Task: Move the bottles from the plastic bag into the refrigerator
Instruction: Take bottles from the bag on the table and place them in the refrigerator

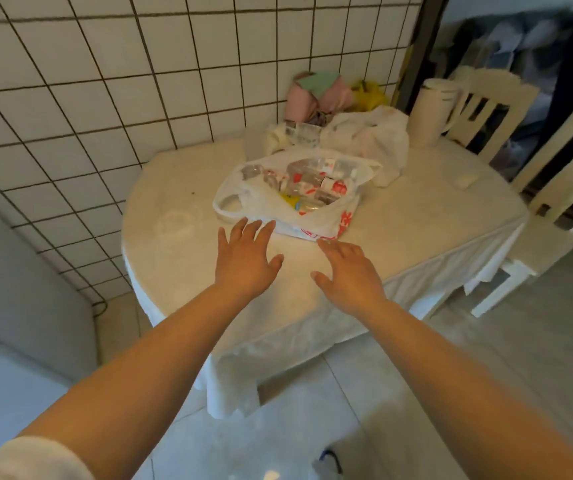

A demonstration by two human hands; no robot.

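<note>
A white plastic bag [261, 199] with red print lies open on the round table [434, 216]. Inside it lie several clear bottles [307, 178] with red-and-white labels, and one with a yellow label [290, 200]. My left hand [245, 258] hovers over the table with fingers spread, its fingertips at the bag's near edge. Just below the bag's near right corner is my right hand [349, 270], open too. Neither hand holds anything. No refrigerator can be made out for certain.
Behind the bag sit another white bag [378, 140], a pink bundle [312, 95], a yellow bag [370, 95] and a white kettle [428, 110]. Two cream chairs [555, 157] stand to the right. A tiled wall [105, 81] lies to the left, and a grey appliance edge [11, 296] is at lower left.
</note>
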